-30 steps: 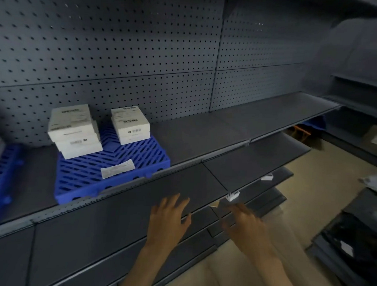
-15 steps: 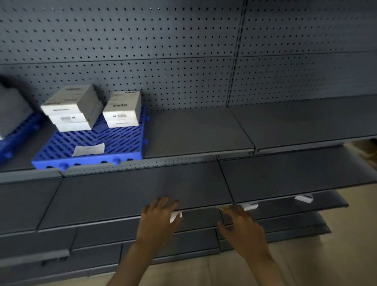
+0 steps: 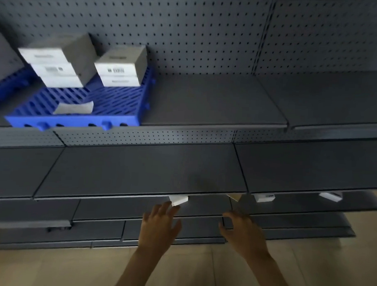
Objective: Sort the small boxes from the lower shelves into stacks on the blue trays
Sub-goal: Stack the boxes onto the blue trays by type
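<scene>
A blue slatted plastic tray [image 3: 77, 120] on a grey metal shelf [image 3: 206, 105] holds two stacks of white cardboard boxes [image 3: 118, 73] and a paper slip [image 3: 74, 107]. Left hand [image 3: 159, 227] and right hand [image 3: 244, 234]: fingers released.

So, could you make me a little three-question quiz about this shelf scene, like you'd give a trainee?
1. How many stacks of white boxes stand on the blue tray that carries the paper slip? A one, B two, C four.
2. Fill in: the small white box peeking out from under the shelf is closest to the fingertips of the ___ hand.
3. True or false: the left hand and the right hand each grip a box.

Key: 1 B. 2 left. 3 false: both hands are open and hold nothing.
</scene>
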